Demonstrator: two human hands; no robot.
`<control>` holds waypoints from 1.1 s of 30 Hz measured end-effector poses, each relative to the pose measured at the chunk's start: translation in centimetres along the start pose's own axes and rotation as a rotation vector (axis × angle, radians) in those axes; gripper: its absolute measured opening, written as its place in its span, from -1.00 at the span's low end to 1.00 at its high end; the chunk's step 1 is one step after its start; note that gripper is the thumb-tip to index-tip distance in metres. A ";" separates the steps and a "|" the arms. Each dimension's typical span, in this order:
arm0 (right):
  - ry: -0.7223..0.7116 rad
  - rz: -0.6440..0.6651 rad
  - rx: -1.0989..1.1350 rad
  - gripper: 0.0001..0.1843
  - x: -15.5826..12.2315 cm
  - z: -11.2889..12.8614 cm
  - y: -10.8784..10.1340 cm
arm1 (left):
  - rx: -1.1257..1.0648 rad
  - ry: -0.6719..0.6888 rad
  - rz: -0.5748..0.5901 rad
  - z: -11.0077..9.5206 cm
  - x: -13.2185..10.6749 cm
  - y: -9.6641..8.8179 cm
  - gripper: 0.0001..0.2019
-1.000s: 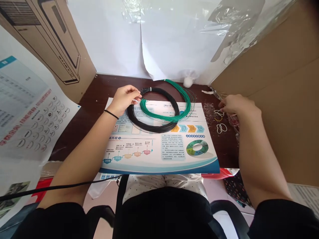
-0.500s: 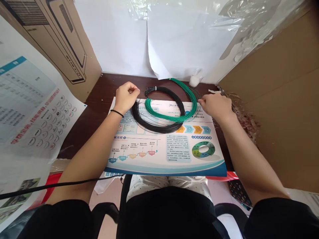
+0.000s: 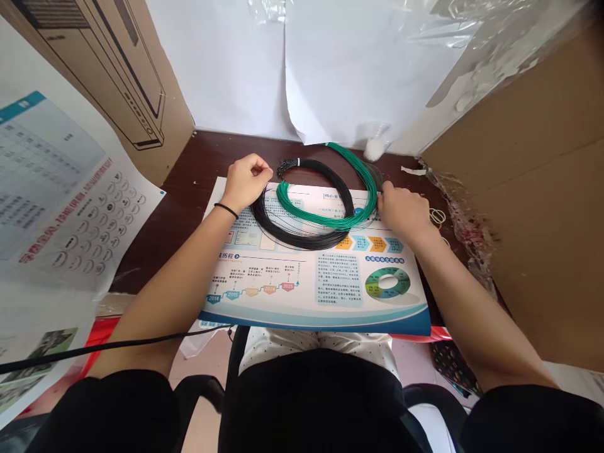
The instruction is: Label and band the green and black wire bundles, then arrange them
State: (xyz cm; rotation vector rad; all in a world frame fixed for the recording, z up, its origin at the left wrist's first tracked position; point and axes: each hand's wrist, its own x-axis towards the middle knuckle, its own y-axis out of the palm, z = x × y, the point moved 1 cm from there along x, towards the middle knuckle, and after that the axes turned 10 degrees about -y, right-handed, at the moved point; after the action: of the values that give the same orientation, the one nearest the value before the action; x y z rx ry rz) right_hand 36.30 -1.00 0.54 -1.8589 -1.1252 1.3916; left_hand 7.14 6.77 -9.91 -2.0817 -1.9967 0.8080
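A coil of black cord (image 3: 302, 240) and a coil of green cord (image 3: 317, 220) overlap on a printed poster sheet (image 3: 278, 314). My left hand (image 3: 246, 182), a black band round its wrist, is pinched closed at the left end of the black coil. What its fingertips hold, if anything, is too small to see. At the right side of the green coil, my right hand (image 3: 404, 211) has its fingers curled closed. Thin dark strands show by those fingertips, but I cannot tell whether they are gripped. White ties bind the upper ends of both coils.
Behind the brown table (image 3: 212, 148) stands a white paper-covered wall (image 3: 226, 69). Cardboard (image 3: 533, 189) rises on the right. Pale rubber bands (image 3: 438, 217) lie beyond my right hand. A black cable (image 3: 117, 346) crosses at lower left, near a hanging printed sheet (image 3: 56, 189).
The view has shifted slightly. My right hand has turned and lowered a little beside the green coil, and pale rubber bands now show past it. My left hand stays pinched by the black coil.
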 end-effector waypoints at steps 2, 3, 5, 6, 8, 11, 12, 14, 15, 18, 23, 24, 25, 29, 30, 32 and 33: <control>-0.003 -0.003 0.004 -0.58 0.0 0.0 0.1 | -0.003 -0.005 0.007 0.0 0.0 0.1 -0.91; -0.003 -0.003 0.005 -0.58 0.0 0.0 0.1 | -0.004 -0.007 0.009 0.0 -0.1 0.1 -0.91; -0.004 -0.002 0.003 -0.59 0.0 0.0 0.1 | -0.004 -0.009 0.012 0.0 -0.1 0.1 -0.91; -0.003 -0.002 0.003 -0.59 0.0 -0.1 0.1 | -0.004 -0.011 0.012 0.0 -0.1 0.1 -0.92; -0.002 -0.005 0.004 -0.59 0.0 -0.1 0.1 | -0.021 -0.017 0.013 0.2 0.0 0.2 -0.93; -0.007 -0.008 0.006 -0.57 0.0 -0.1 0.1 | -0.095 -0.032 0.012 0.7 0.4 0.3 -0.95; -0.011 -0.005 0.008 -0.57 0.0 -0.1 0.1 | -0.124 -0.038 0.007 0.9 0.5 0.4 -0.95; -0.012 0.004 0.013 -0.56 0.0 -0.1 0.1 | -0.169 -0.052 -0.001 1.2 0.7 0.5 -0.94; -0.011 0.009 0.016 -0.55 0.0 -0.1 0.0 | -0.180 -0.057 -0.003 1.2 0.8 0.5 -0.93; -0.004 0.019 0.018 -0.54 -0.1 -0.1 -0.2 | -0.184 -0.062 -0.003 1.3 0.8 0.6 -0.91; -0.003 0.025 0.024 -0.54 -0.1 0.0 -0.3 | -0.162 -0.073 0.002 1.0 0.6 0.5 -0.92; -0.004 0.023 0.027 -0.54 -0.1 0.1 -0.1 | -0.152 -0.073 0.001 1.0 0.6 0.5 -0.92; -0.002 0.017 0.030 -0.54 -0.1 0.1 0.0 | -0.143 -0.072 -0.002 1.0 0.6 0.4 -0.93; 0.057 -0.017 0.038 -0.52 -0.2 0.1 0.0 | -0.101 -0.119 -0.073 1.6 1.4 -0.2 -0.94; 0.081 -0.044 0.043 -0.51 -0.2 0.1 -0.3 | -0.088 -0.146 -0.104 1.8 1.7 -0.5 -0.94; 0.097 -0.136 0.056 -0.50 -0.1 0.3 -1.1 | -0.059 -0.190 -0.156 2.0 2.0 -0.9 -0.93; 0.075 -0.195 0.061 -0.51 0.1 0.6 -1.7 | -0.045 -0.198 -0.172 2.0 2.1 -1.0 -0.92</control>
State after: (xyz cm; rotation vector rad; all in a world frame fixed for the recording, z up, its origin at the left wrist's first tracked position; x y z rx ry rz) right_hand 35.25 -0.08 1.68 -1.6949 -1.1788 1.2231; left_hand 5.21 8.35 -11.71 -1.8835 -2.2782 0.9767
